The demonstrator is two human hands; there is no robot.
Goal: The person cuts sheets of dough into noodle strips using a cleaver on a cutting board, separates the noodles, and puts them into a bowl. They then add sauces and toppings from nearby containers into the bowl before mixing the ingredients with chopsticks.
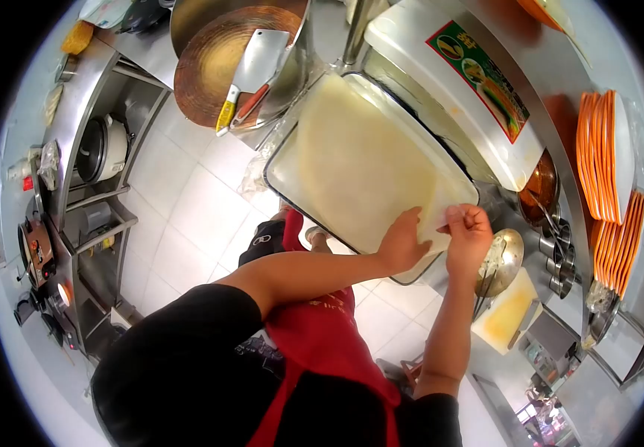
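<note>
A wide metal tray (280, 176) with a dark rim lies ahead of me, lined with a pale, cream-coloured thin sheet (366, 160). Over its near right part is my left hand (405, 240), palm down with thumb and fingers apart, holding nothing that I can see. My right hand (468, 232) is at the tray's right corner, thumb and fingers pinched together. A small whitish bit shows by those fingertips; whether it is the sheet's edge cannot be made out. A metal bowl (502, 257) with white contents stands just right of the right hand.
A cleaver (261, 59) and another knife lie on a round wooden chopping board (202, 74) at the far left. A white-and-steel machine (448, 89) borders the tray's far side. Orange-rimmed plates (597, 156) are stacked at the right. Shelving with a rice cooker (106, 149) stands left.
</note>
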